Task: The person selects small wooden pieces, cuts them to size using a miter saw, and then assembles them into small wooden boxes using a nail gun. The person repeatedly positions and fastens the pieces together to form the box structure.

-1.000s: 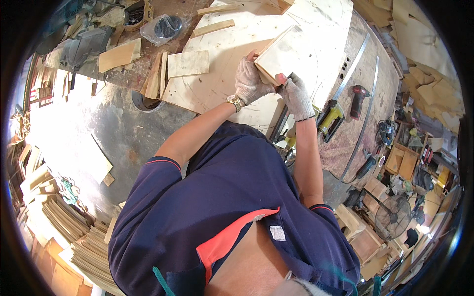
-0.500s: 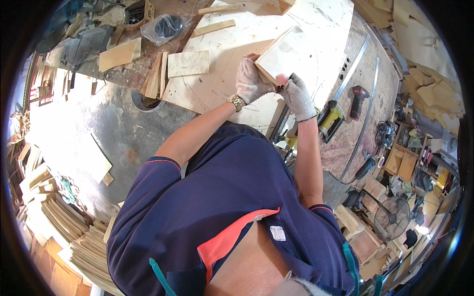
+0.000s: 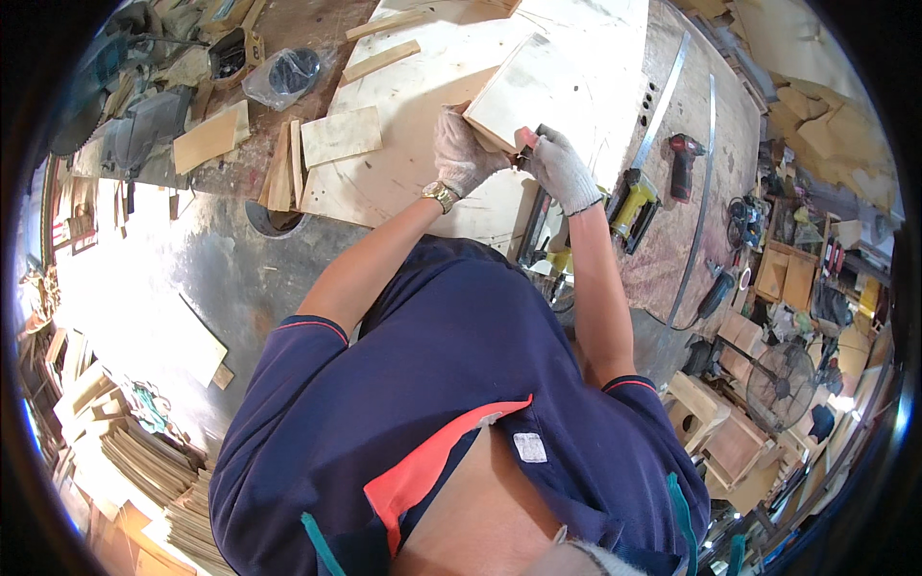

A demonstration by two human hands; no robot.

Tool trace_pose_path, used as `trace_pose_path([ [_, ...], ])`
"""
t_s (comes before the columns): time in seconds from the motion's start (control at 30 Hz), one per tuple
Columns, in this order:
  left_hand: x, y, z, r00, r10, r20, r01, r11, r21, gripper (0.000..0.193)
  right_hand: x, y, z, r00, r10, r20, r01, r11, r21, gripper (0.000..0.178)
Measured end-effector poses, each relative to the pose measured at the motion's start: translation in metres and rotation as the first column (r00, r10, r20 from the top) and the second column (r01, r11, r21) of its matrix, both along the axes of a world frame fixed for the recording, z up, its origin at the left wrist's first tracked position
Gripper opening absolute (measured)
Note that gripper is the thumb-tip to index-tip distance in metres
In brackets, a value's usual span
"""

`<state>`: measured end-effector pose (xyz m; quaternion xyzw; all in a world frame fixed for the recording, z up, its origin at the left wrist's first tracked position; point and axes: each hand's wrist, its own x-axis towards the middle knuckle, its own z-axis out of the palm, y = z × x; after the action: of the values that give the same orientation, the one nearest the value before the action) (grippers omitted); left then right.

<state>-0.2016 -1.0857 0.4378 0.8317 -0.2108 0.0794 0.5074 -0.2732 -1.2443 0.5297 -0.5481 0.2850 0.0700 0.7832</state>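
Observation:
A pale, flat wooden box or thick panel (image 3: 523, 91) is tilted above a large white board (image 3: 403, 101) on the workbench. My left hand (image 3: 466, 152), in a light work glove, grips its near left corner, with the fingers partly hidden behind it. At the near edge, my gloved right hand (image 3: 562, 171) has its fingers pinched together, the thumb and a fingertip bare. Something small and dark shows at those fingertips, too small to name. Just right of that hand lies a yellow-green nail gun (image 3: 634, 209).
A red and black cordless drill (image 3: 684, 165) and a metal strip (image 3: 663, 101) lie to the right. Wood offcuts (image 3: 341, 136) and a plastic-wrapped roll (image 3: 293, 72) are on the left. A fan (image 3: 780, 384) stands lower right; stacked wood strips (image 3: 154, 470) fill the lower left.
The whole view has shifted slightly, so the bench things sit further left. Both hands stay at the wooden piece, and the right fingers have moved a little along its near edge.

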Motion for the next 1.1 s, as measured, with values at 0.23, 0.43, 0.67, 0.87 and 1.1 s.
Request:
trace_pose_path([
  [0.23,-0.002,-0.005,-0.008,1.000,0.005,-0.028,-0.005,1.000,0.004,0.121,-0.006,-0.001,-0.004,0.998,-0.042,0.056,0.039,0.998,0.050,0.035],
  [0.43,0.003,-0.008,-0.034,0.988,-0.075,-0.138,0.075,0.997,-0.005,0.130,-0.023,-0.001,-0.001,0.989,-0.142,0.050,0.150,0.959,-0.239,0.035],
  [0.67,0.008,0.012,-0.065,1.000,0.009,0.017,-0.011,0.990,0.142,0.151,-0.110,-0.007,-0.016,0.829,-0.556,0.056,0.491,0.679,-0.546,0.019],
  [0.87,0.004,0.001,-0.041,0.999,-0.047,0.025,0.044,0.992,0.115,0.153,-0.167,-0.003,-0.060,0.742,-0.661,0.109,0.385,0.288,-0.877,0.034],
  [1.1,-0.001,0.002,-0.039,0.997,-0.029,-0.070,0.035,0.995,0.091,0.152,-0.164,-0.007,-0.061,0.756,-0.591,-0.282,0.044,0.476,-0.878,0.060],
])
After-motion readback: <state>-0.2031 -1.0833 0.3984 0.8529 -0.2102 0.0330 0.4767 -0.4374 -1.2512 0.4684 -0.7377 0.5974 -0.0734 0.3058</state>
